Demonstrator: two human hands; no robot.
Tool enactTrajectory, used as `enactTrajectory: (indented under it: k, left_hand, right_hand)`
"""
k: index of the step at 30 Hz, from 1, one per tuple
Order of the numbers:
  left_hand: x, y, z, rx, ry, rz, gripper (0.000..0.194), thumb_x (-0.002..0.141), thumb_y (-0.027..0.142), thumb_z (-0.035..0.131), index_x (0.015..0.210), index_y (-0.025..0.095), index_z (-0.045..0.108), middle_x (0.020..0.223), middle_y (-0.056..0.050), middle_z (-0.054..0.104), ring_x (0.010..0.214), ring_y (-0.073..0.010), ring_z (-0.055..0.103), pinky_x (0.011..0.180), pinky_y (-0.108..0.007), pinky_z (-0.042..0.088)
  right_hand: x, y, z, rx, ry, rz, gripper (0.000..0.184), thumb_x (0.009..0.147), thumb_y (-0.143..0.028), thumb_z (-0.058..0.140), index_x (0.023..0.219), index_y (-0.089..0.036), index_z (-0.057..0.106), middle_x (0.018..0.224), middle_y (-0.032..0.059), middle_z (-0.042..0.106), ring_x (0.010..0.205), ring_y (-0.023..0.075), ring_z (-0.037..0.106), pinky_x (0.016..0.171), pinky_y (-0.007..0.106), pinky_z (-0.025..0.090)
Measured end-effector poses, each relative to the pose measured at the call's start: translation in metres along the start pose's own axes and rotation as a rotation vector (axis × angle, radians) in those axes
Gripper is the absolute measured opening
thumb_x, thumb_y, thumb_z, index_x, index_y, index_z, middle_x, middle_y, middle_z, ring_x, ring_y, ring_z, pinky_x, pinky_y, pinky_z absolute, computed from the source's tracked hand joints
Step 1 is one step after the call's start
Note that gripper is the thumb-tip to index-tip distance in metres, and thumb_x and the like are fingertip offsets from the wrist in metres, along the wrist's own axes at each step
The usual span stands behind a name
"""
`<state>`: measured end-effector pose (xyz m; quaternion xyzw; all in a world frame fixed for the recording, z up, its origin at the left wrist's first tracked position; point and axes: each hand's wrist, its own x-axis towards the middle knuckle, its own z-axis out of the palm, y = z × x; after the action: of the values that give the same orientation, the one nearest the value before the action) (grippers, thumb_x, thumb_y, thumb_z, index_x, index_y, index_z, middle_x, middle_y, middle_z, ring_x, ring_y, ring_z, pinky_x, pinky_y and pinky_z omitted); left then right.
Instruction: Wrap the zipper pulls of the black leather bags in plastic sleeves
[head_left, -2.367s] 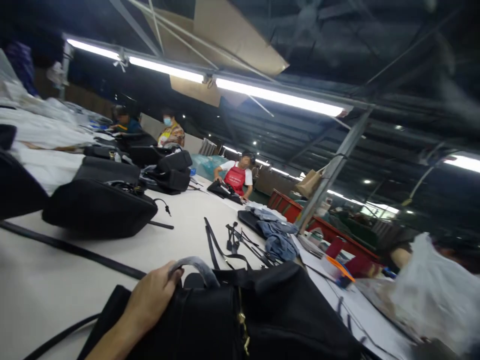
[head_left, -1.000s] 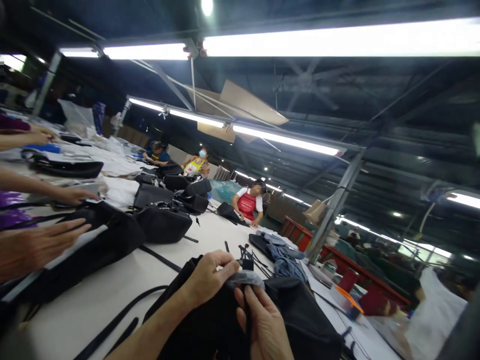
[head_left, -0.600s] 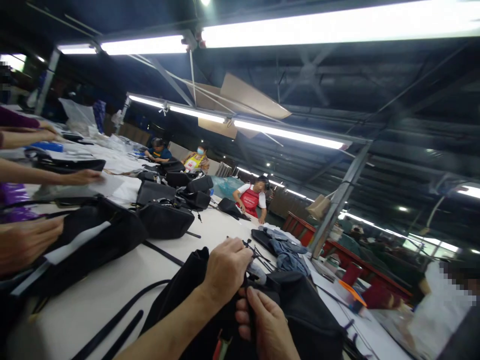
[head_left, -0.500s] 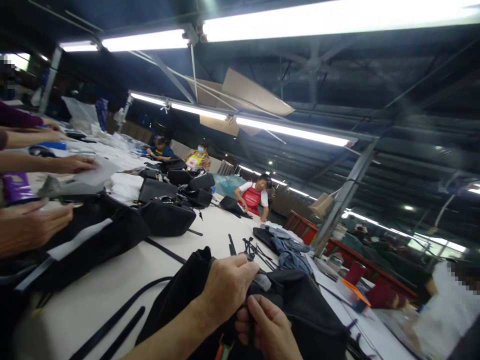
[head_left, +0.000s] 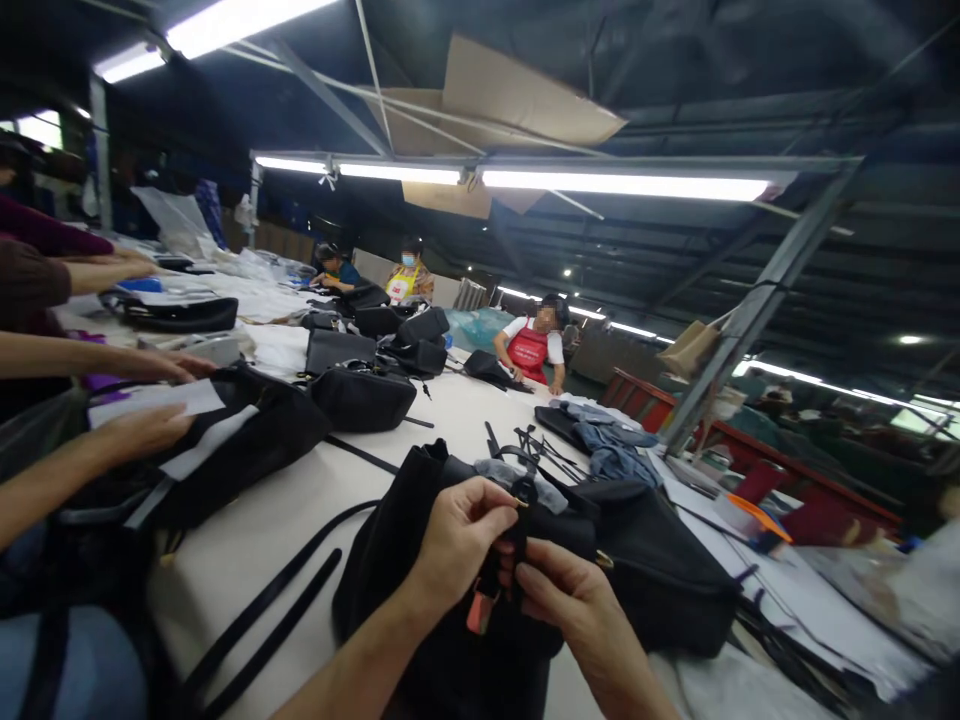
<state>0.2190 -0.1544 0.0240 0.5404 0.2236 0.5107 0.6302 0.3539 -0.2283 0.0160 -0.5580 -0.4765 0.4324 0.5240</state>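
Pinching a small gold-coloured metal piece (head_left: 520,503) between the thumb and forefinger of the left hand (head_left: 466,538), with those two fingertips closed together and with no gap to see. Gripping a narrow black strap (head_left: 514,548) with the right hand (head_left: 571,592), bending its fingers closely around this strap, just below the left fingertips. Working in this way over a large black soft-sided bag (head_left: 442,625), resting at the near edge of the white flat table (head_left: 240,565). Having on top of the bag a curved handle in greyish clear wrapping (head_left: 553,494), and below the strap a small reddish tag-like piece (head_left: 480,612), hanging on the bag's front. Having near the bag, toward the left edge, two long black flat straps (head_left: 289,625), and beyond it a loose heap of thin black straps (head_left: 541,452) beside crumpled blue-grey cloth (head_left: 616,458). Sharing the left side with a co-worker's two hands (head_left: 150,430), touching a white paper sheet (head_left: 169,402) over another black bag (head_left: 266,440). Facing, at the far edge, a person in a red apron (head_left: 528,352), bending over a dark item.
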Motion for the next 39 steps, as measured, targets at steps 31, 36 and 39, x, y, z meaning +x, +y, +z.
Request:
enactTrajectory:
  k: [31,36,39]
  left_hand:
    - [-0.007,0.015,-0.013,0.753,-0.188,0.023,0.018,0.068,0.009,0.054,0.06,0.021,0.043,0.057,0.005,0.046,0.056,-0.0113,0.043,0.051,-0.024,0.026]
    - [-0.006,0.01,-0.011,0.764,-0.243,0.048,0.021,0.064,0.005,0.053,0.061,0.021,0.04,0.058,0.006,0.043,0.056,-0.0107,0.041,0.051,-0.024,0.026]
    - [-0.008,0.002,-0.005,0.877,-0.174,0.166,0.022,0.067,0.004,0.052,0.064,0.021,0.038,0.061,0.006,0.044,0.057,-0.0114,0.041,0.054,-0.026,0.026]
  right_hand:
    - [0.005,0.018,0.018,0.028,0.227,-0.203,0.047,0.064,-0.034,0.082,0.101,-0.019,0.057,0.066,-0.0021,0.07,0.062,0.0143,0.064,0.059,0.022,0.048]
    - [0.005,0.012,0.015,0.169,0.187,-0.113,0.044,0.061,-0.031,0.083,0.092,-0.02,0.055,0.064,-0.0047,0.066,0.058,0.0116,0.059,0.055,0.022,0.047]
    - [0.004,0.009,0.013,0.354,0.177,0.011,0.043,0.06,-0.032,0.085,0.089,-0.02,0.056,0.069,-0.0026,0.067,0.06,0.0124,0.06,0.054,0.023,0.049]
